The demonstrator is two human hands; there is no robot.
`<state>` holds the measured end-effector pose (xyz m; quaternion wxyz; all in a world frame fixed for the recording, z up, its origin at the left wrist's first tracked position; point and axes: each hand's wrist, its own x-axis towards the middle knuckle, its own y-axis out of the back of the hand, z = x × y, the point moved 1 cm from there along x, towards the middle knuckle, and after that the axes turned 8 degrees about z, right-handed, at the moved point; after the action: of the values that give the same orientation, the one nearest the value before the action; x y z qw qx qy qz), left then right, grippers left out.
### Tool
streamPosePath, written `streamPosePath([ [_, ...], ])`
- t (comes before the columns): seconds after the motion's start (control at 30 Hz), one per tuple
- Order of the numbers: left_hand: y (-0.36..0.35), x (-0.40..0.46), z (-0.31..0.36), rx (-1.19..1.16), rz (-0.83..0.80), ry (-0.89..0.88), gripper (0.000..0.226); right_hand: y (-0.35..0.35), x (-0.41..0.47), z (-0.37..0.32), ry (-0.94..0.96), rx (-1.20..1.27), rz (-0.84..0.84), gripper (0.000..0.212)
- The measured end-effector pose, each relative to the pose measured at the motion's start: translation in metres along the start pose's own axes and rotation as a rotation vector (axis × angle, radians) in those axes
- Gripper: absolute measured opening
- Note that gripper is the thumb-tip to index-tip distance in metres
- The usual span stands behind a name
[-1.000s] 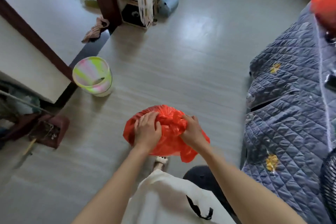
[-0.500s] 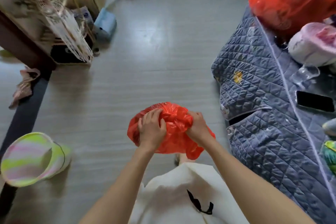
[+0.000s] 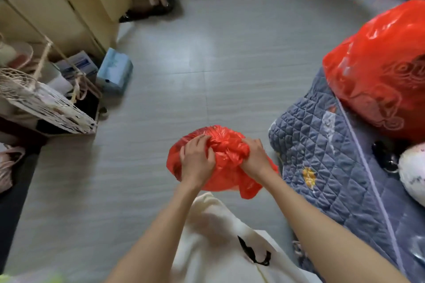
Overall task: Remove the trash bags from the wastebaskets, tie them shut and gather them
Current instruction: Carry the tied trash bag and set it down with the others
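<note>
Centrally, both the left hand (image 3: 197,161) and right hand (image 3: 255,158) clutch one small red trash bag (image 3: 220,174), fingers curled into its bunched top. One larger red bag (image 3: 379,71) sits on the quilt (image 3: 322,145) at right.

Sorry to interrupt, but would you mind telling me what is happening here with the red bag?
A person is standing over the floor, holding a small red trash bag in front of them. The left hand and the right hand each grip the bunched plastic at its top, which looks twisted into a knot between them. A larger red bag sits on the blue quilted cover to the right.
</note>
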<state>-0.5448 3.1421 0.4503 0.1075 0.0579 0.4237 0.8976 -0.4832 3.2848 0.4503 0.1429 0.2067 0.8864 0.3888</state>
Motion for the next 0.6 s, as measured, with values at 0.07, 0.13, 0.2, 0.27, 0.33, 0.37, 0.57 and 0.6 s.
streamPosePath([
  [0.07,-0.013,0.053,0.006,0.010,0.000,-0.005,0.050,-0.002,0.054,-0.002,0.002,0.012,0.006,0.042],
  [0.13,-0.031,0.119,0.015,0.028,-0.019,-0.018,0.051,-0.005,0.122,0.000,0.011,0.034,0.035,0.059],
  [0.2,-0.040,0.166,0.024,0.024,-0.028,-0.027,0.051,-0.002,0.167,-0.001,0.004,0.044,0.062,0.066],
  [0.27,-0.058,0.245,0.043,0.012,-0.070,-0.068,0.046,0.007,0.244,-0.002,-0.030,0.063,0.106,0.070],
  [0.33,-0.068,0.311,0.065,0.013,-0.096,-0.099,0.044,0.020,0.307,-0.002,-0.057,0.055,0.138,0.069],
  [0.37,-0.077,0.354,0.082,0.006,-0.111,-0.117,0.047,0.030,0.350,-0.001,-0.073,0.068,0.155,0.065],
  [0.57,-0.135,0.514,0.174,-0.010,-0.182,-0.269,0.053,0.088,0.507,0.029,-0.164,0.110,0.284,0.049],
  [0.6,-0.153,0.538,0.191,-0.027,-0.203,-0.279,0.053,0.100,0.532,0.040,-0.196,0.146,0.294,0.053],
])
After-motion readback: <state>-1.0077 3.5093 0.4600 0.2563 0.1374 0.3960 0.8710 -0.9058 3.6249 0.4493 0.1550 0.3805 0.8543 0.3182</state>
